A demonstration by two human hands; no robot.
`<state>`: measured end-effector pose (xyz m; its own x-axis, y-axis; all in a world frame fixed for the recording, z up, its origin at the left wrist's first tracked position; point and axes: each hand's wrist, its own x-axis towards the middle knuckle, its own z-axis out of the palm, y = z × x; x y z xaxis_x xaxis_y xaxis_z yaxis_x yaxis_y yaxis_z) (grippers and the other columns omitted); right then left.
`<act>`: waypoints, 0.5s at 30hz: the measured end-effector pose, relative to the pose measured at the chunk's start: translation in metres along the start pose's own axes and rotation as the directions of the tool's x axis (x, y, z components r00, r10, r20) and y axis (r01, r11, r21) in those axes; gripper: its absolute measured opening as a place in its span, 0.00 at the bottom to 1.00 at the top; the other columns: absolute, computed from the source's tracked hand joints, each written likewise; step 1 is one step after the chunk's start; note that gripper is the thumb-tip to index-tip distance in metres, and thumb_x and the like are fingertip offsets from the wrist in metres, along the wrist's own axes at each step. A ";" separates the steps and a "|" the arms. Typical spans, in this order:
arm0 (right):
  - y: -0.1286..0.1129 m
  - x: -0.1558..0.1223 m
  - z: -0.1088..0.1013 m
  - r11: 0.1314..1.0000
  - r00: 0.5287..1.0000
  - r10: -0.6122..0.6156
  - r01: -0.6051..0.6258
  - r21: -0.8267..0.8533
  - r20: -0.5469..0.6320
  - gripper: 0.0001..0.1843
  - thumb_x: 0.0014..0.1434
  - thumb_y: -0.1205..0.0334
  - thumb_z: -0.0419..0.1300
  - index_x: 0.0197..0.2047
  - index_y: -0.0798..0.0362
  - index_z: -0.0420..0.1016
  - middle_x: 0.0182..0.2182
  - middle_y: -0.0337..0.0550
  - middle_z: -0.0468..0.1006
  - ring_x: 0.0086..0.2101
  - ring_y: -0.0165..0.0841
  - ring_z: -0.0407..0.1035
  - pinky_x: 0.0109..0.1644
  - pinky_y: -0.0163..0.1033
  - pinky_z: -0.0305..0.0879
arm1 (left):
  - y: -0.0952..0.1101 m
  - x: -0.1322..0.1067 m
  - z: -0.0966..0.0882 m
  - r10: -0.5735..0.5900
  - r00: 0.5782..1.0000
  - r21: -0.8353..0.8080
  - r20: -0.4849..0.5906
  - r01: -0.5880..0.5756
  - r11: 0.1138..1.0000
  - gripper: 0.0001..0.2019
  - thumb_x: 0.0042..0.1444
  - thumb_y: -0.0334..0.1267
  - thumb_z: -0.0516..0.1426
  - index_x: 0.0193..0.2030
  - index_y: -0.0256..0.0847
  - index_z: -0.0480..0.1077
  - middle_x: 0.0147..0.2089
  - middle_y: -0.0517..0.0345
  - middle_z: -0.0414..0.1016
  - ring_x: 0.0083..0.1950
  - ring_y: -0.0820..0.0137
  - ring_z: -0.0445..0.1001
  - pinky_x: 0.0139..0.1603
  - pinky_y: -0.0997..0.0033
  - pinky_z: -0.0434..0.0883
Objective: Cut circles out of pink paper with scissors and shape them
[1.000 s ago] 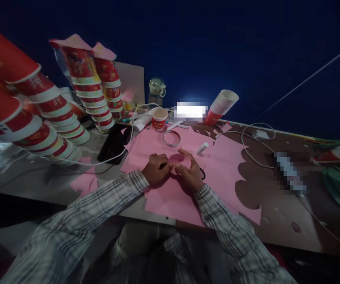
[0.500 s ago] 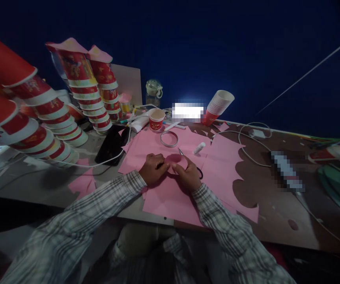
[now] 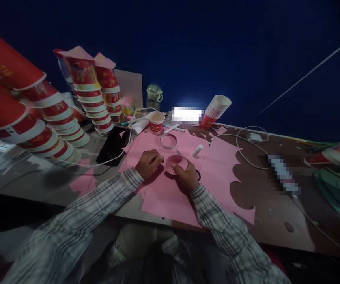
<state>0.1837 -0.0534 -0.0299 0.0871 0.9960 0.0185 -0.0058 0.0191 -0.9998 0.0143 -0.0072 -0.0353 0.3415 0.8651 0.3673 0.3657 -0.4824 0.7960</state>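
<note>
My left hand (image 3: 148,163) is curled and pinches the left edge of a small round pink paper piece (image 3: 174,161). On the right side of that piece my right hand (image 3: 187,175) is closed on scissors (image 3: 179,153); the metal tip pokes out above my fingers and a black handle loop shows at the wrist side. Both hands rest over large pink paper sheets (image 3: 170,197) spread on the table. A tape ring (image 3: 170,141) and a white glue stick (image 3: 197,150) lie just beyond my hands.
Tall leaning stacks of red paper cups (image 3: 54,118) crowd the left. A single red cup (image 3: 156,121), a tilted cup stack (image 3: 215,109) and a jar (image 3: 154,94) stand at the back. A black phone (image 3: 112,146) and white cables (image 3: 247,146) lie on the brown table (image 3: 276,213).
Both hands have shifted slightly away from me with the round paper piece. The scissors tip, hidden one second ago, now shows above my right hand.
</note>
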 end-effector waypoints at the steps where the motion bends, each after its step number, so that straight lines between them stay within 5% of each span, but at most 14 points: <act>1: 0.000 0.000 0.001 0.997 0.999 0.049 -0.048 0.053 -0.005 0.17 0.50 0.54 0.64 0.42 0.53 0.74 0.36 0.45 0.77 0.36 0.38 0.71 0.39 0.55 0.77 | -0.002 0.003 -0.002 -0.023 0.999 0.000 -0.036 0.023 1.000 0.13 0.61 0.40 0.51 0.28 0.40 0.69 0.29 0.56 0.71 0.32 0.70 0.70 0.38 0.68 0.68; 6: 0.000 -0.002 0.005 0.963 0.986 0.163 -0.162 0.214 0.012 0.20 0.46 0.56 0.66 0.43 0.53 0.72 0.33 0.42 0.74 0.32 0.32 0.68 0.33 0.48 0.79 | -0.016 0.018 -0.012 -0.090 0.975 0.084 -0.204 0.109 0.991 0.09 0.55 0.38 0.55 0.42 0.40 0.70 0.40 0.54 0.70 0.38 0.70 0.71 0.39 0.70 0.71; 10: 0.003 -0.002 0.005 0.929 0.975 0.210 -0.223 0.296 0.075 0.22 0.46 0.56 0.66 0.45 0.52 0.70 0.35 0.39 0.72 0.33 0.30 0.69 0.35 0.48 0.79 | -0.022 0.038 -0.022 -0.032 0.978 0.216 -0.206 0.077 0.973 0.13 0.53 0.35 0.57 0.46 0.39 0.68 0.44 0.52 0.69 0.42 0.68 0.71 0.47 0.64 0.71; 15: 0.003 -0.004 0.006 0.915 0.972 0.219 -0.236 0.328 0.090 0.21 0.49 0.58 0.63 0.47 0.52 0.69 0.37 0.39 0.70 0.33 0.29 0.68 0.35 0.44 0.78 | -0.016 0.078 -0.030 0.051 0.981 0.460 -0.190 0.043 0.887 0.17 0.49 0.28 0.57 0.48 0.31 0.69 0.52 0.40 0.67 0.57 0.52 0.63 0.60 0.48 0.60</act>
<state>0.1769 -0.0571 -0.0326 -0.0061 0.9798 -0.2000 -0.3530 -0.1892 -0.9163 0.0094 0.0719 -0.0049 0.1891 0.8500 0.4917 0.7375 -0.4535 0.5004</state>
